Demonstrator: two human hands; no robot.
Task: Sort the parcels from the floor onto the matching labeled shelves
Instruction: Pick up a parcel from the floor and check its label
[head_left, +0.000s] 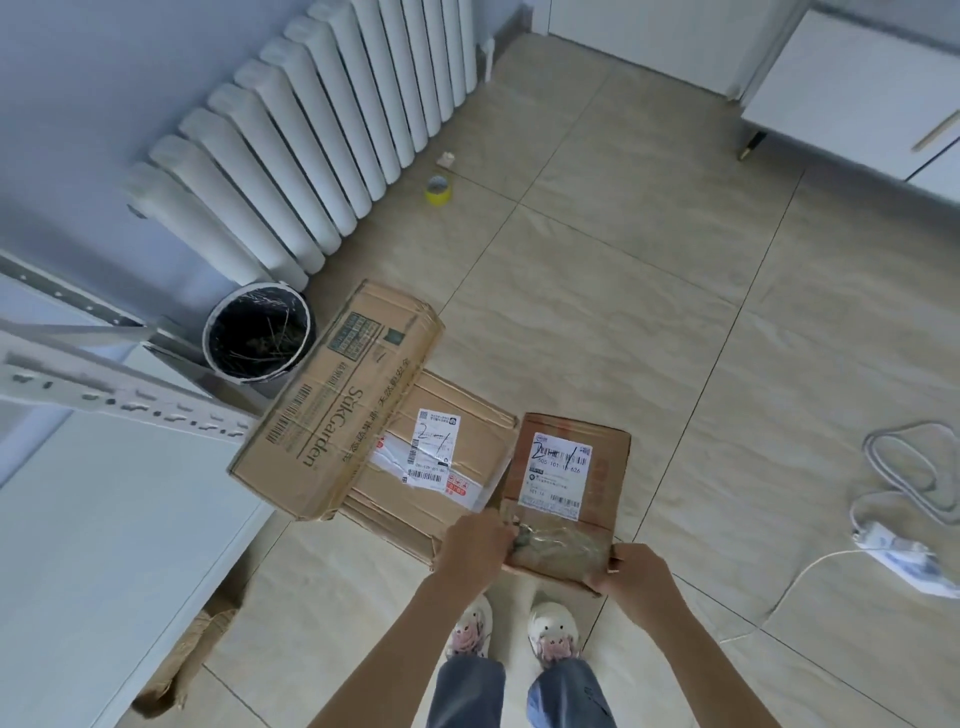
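Note:
I hold a small brown cardboard parcel (571, 488) with a white shipping label above the floor, in front of my feet. My left hand (475, 551) grips its near left edge and my right hand (634, 574) grips its near right corner. To the left, a long box printed "SilkGarden" (332, 400) lies tilted on top of a wider flat parcel (447, 462) that also carries a white label. White metal shelving (119, 405) with a slotted rail stands at the left.
A black waste bin (260, 332) stands by the white radiator (311, 140). A yellow tape roll (438, 189) lies on the tiled floor. A power strip with its cable (904, 556) lies at the right. A white cabinet (857, 88) stands at the back right.

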